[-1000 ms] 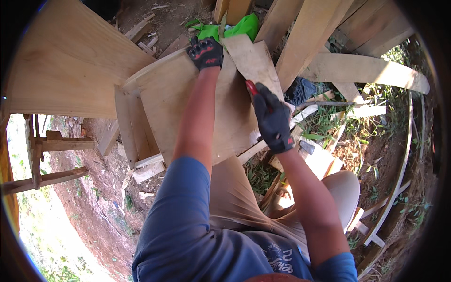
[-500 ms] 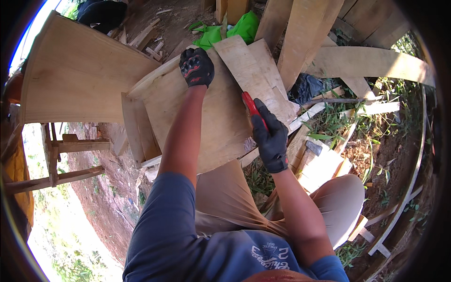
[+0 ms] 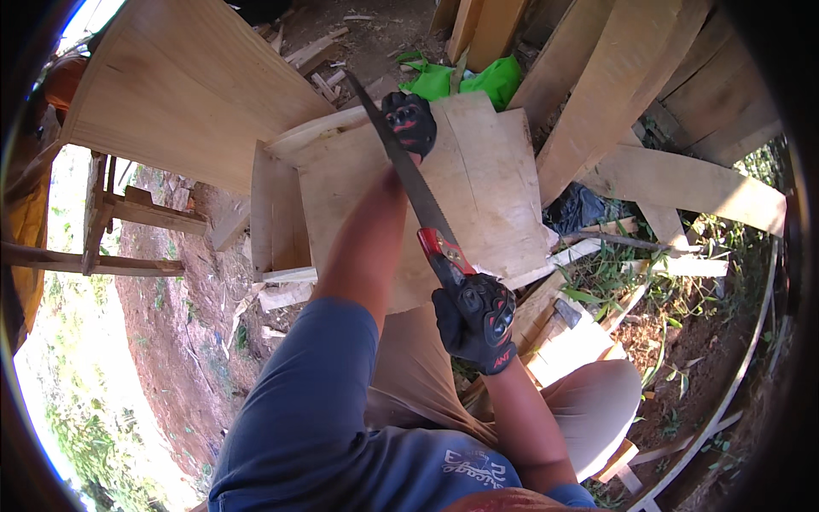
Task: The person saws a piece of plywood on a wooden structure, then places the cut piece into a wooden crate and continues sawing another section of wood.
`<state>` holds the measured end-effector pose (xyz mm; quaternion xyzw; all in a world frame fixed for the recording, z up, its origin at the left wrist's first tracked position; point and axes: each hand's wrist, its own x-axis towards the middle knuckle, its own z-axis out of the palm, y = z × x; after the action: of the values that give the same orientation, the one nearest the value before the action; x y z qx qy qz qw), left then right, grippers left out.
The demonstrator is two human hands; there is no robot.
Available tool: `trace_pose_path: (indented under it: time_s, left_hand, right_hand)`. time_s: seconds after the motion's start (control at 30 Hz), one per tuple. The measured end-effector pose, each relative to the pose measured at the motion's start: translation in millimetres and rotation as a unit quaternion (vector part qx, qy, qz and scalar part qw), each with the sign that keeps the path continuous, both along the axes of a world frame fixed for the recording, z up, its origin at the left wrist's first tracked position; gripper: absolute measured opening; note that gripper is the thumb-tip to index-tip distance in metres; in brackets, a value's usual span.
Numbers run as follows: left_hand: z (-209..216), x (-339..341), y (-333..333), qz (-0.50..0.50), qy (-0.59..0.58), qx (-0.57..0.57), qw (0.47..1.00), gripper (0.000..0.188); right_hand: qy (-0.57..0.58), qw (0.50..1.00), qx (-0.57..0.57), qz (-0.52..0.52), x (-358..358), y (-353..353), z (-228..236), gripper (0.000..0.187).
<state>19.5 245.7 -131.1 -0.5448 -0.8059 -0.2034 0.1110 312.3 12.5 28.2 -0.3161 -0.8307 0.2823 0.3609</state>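
Note:
My right hand (image 3: pixel 478 324), in a black glove with red marks, is wrapped round the red-and-black handle of a handsaw (image 3: pixel 420 189). The saw's long dark blade slants up and to the left, passing in front of my left wrist in this view; its tip is beyond the left hand. My left hand (image 3: pixel 409 124), gloved the same way, has its fingers curled at the far edge of a wide, pale wooden board (image 3: pixel 333 183), its fingertips hidden. Under my hands and in front of my knees lies this board, with another flat wooden piece (image 3: pixel 499 188) at its right.
A large wooden panel (image 3: pixel 196 94) stands at the far left, near a rough timber frame (image 3: pixel 153 213). Long planks (image 3: pixel 589 94) lean at the back right. Green cloth (image 3: pixel 495 83), a black plastic bag (image 3: pixel 573 209) and a hatchet-like metal head (image 3: pixel 566 312) lie among offcuts.
My right hand has drawn back toward me and turned, and the saw's blade has swung into sight, pointing away. The left hand stays at the board's far edge; the whole view has shifted.

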Motion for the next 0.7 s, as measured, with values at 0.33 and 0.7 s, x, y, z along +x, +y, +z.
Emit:
trace_pose_path:
  time_s: [0.33,0.7]
  left_hand:
    - [28,23,-5,0.077,0.012,-0.012,0.997,0.041]
    - [7,21,24,0.080,0.069,0.000,0.994,0.049]
  right_hand:
    - [-0.247,0.961,-0.041,-0.119,174,-89,125,0.034]
    - [-0.332,0.921,0.004,-0.206,190,-147,136,0.030]
